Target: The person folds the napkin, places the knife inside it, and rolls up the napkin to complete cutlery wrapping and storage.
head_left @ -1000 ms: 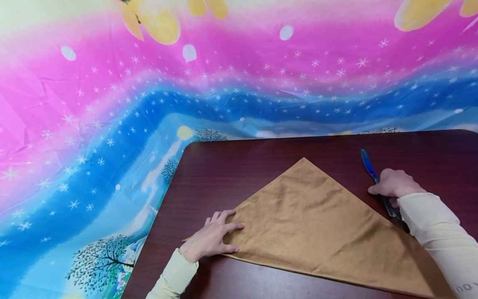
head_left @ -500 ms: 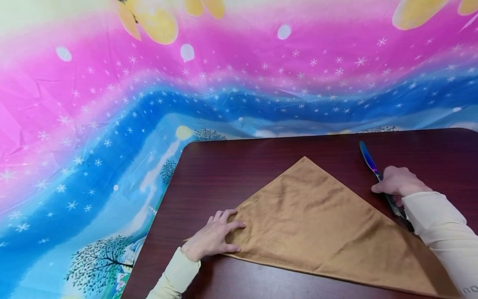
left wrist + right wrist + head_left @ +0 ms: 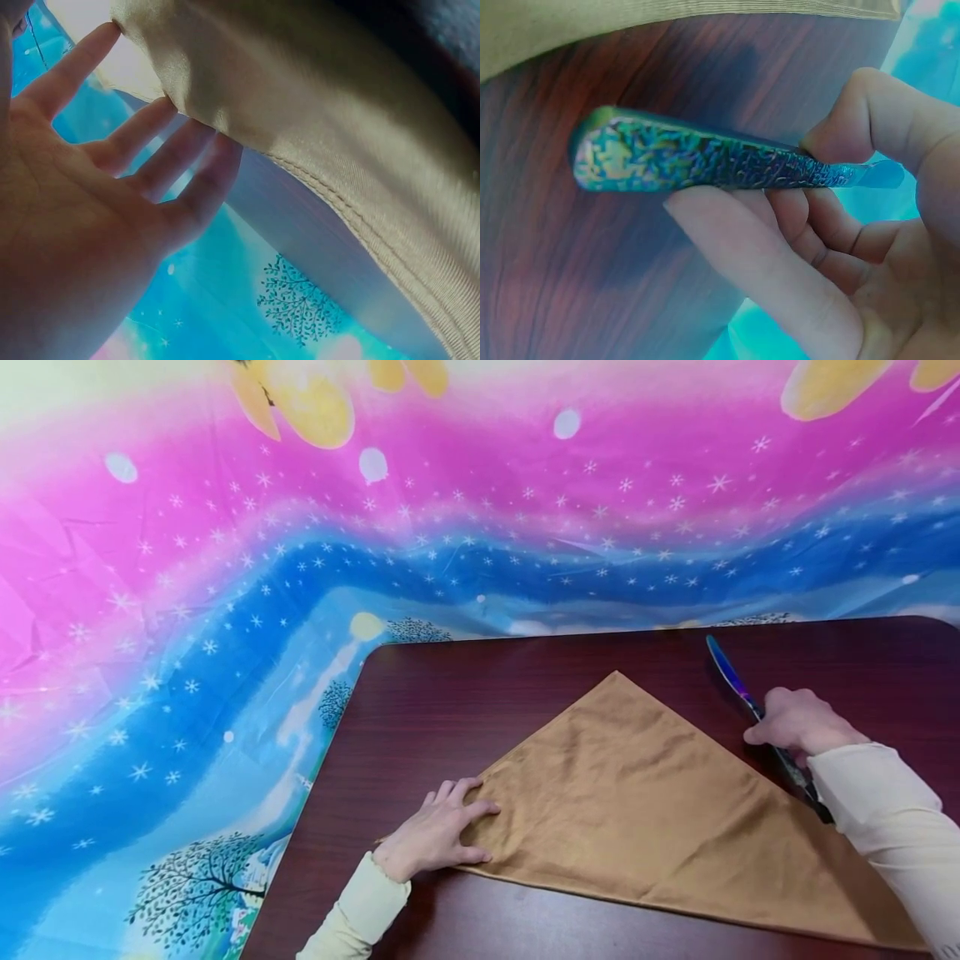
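A gold-brown cloth napkin (image 3: 637, 802), folded into a triangle, lies on the dark table with its point toward the far side. At its left corner rests my left hand (image 3: 435, 831), its spread fingertips touching the fabric; the left wrist view shows these fingers (image 3: 142, 135) fairly straight along the cloth edge. My right hand (image 3: 802, 722) pinches a table knife (image 3: 727, 668) with a blue-violet blade, beyond the napkin's right side. In the right wrist view, the patterned iridescent handle (image 3: 705, 156) sits between thumb and fingers. The blade points away and slightly left.
The reddish-brown wooden table (image 3: 420, 710) has rounded far corners. A pink and blue printed backdrop (image 3: 480, 527) with snowflakes and trees hangs behind it and down the left side. The right sleeve (image 3: 885, 810) passes over the napkin's right corner.
The knife has moved slightly farther away, its tip swinging left, still held by my right hand. My left hand stays on the napkin corner. The view shifts a little.
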The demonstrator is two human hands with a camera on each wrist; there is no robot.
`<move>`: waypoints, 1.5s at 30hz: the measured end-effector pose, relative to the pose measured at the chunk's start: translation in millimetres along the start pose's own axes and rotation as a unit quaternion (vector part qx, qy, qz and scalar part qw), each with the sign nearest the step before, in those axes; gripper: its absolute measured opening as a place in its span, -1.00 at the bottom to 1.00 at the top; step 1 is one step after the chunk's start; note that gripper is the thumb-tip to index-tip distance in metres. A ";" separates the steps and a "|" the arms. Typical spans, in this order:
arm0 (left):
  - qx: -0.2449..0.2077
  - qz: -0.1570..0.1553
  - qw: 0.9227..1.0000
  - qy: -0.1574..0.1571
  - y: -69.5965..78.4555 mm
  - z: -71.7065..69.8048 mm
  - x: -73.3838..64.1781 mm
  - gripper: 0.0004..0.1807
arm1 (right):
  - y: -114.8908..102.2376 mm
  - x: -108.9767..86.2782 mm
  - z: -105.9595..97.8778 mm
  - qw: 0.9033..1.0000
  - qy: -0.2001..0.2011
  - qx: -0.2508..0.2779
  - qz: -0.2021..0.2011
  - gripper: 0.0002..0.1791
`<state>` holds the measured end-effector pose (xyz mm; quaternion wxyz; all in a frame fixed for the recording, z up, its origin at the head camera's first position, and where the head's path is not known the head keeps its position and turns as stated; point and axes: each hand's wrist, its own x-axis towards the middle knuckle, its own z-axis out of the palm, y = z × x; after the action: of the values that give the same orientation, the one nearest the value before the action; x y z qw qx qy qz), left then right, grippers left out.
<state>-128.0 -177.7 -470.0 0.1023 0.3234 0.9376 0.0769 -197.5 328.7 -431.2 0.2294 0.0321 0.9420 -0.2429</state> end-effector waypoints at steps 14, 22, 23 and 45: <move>-0.002 -0.001 1.000 0.009 -3.1 -2.6 -10.1 -0.34 | -9.3 -12.7 -3.6 0.998 0.025 -0.055 -0.034 -0.61; 0.002 -0.021 1.000 0.012 -7.6 -4.0 -21.5 -0.33 | -18.4 -21.2 -3.4 0.994 0.054 -0.073 -0.061 -0.62; 0.001 -0.025 1.000 0.012 -7.9 -4.6 -23.1 -0.33 | -19.3 -21.8 -2.6 0.994 0.057 -0.073 -0.064 -0.63; 0.009 -0.013 1.000 0.023 -5.2 -5.9 -30.4 -0.45 | -52.8 -43.7 13.4 0.981 0.086 -0.133 -0.116 -0.74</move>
<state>-109.1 -201.1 -461.0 0.0785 0.3102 0.9445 0.0749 -162.0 278.2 -398.6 0.1205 -0.0873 0.9794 -0.1363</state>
